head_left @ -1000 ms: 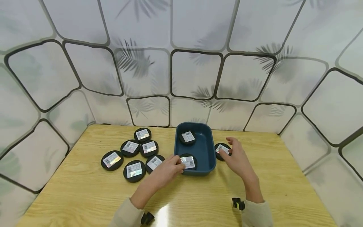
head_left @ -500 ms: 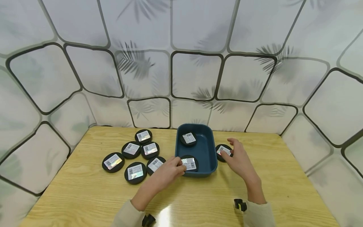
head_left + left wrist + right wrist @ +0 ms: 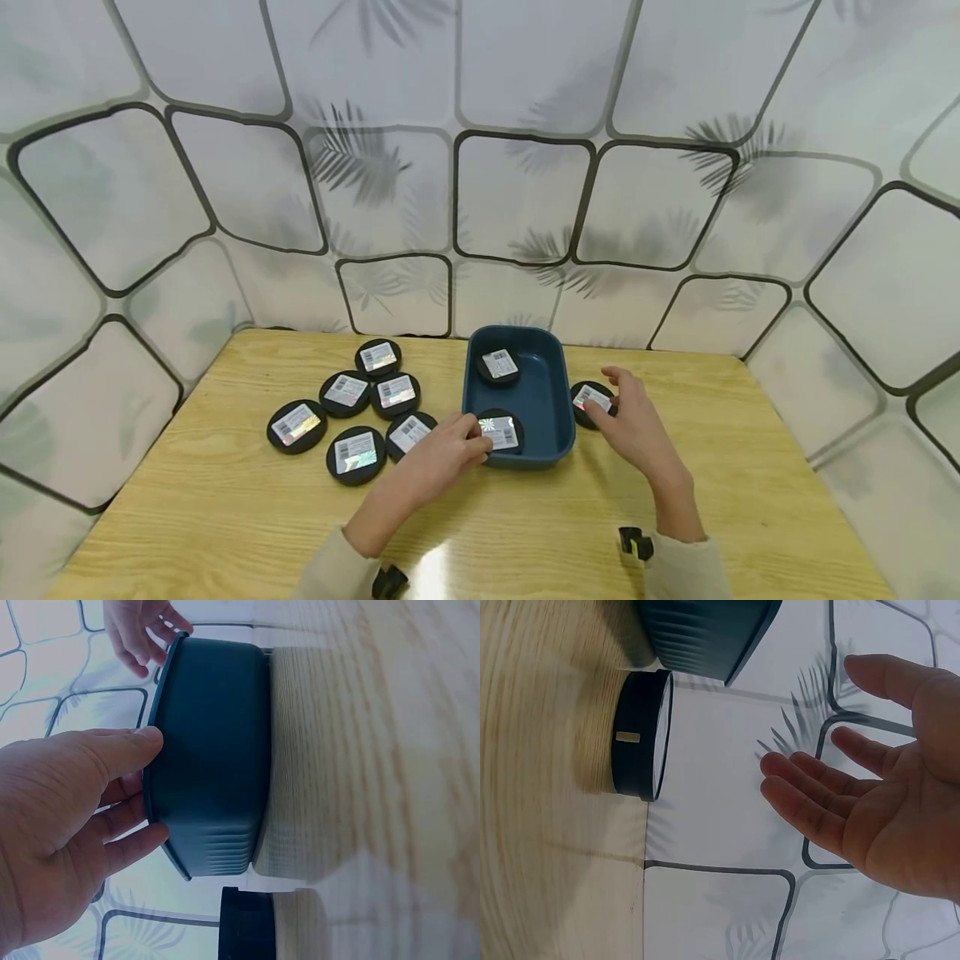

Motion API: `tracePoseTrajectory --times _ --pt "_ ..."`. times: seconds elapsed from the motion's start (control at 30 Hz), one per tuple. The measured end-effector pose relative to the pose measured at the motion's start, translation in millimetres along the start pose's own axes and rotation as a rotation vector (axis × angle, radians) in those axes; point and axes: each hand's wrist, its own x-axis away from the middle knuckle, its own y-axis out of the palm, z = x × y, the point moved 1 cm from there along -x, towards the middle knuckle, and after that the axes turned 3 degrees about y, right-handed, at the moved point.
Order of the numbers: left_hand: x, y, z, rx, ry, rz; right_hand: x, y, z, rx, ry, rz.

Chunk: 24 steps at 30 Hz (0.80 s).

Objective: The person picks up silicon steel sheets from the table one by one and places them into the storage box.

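A dark blue plastic bin [image 3: 551, 417] stands mid-table. My left hand [image 3: 442, 454] grips its front left corner. In the left wrist view the thumb [image 3: 146, 742] lies at the rim, with some fingertips out of sight behind it. Two flat round black containers with barcode labels lie inside, a back one [image 3: 498, 367] and a front one [image 3: 501, 432] close to my left fingertips. My right hand [image 3: 633, 417] hovers with loosely bent fingers over another round black container [image 3: 583, 417], right of the bin. The right wrist view shows a gap between the hand [image 3: 885, 787] and this container [image 3: 636, 761].
Several more round black containers, such as the near one [image 3: 356, 455] and the leftmost one [image 3: 297, 427], lie on the wooden table [image 3: 540, 533] left of the bin. A patterned fabric wall [image 3: 517, 200] encloses the table's back and sides.
The view shifts slightly. Both hands, the bin and the containers stay practically in place.
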Motion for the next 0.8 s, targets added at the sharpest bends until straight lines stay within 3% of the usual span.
tracePoseTrajectory --times 0.33,0.8 --pt "1.3 -1.0 -0.6 -0.014 0.017 0.016 1.7 -3.1 0.3 0.018 -0.001 0.006" --pt "-0.7 -1.9 0.9 -0.005 -0.028 -0.027 2.1 -3.2 6.3 0.053 -0.015 0.009"
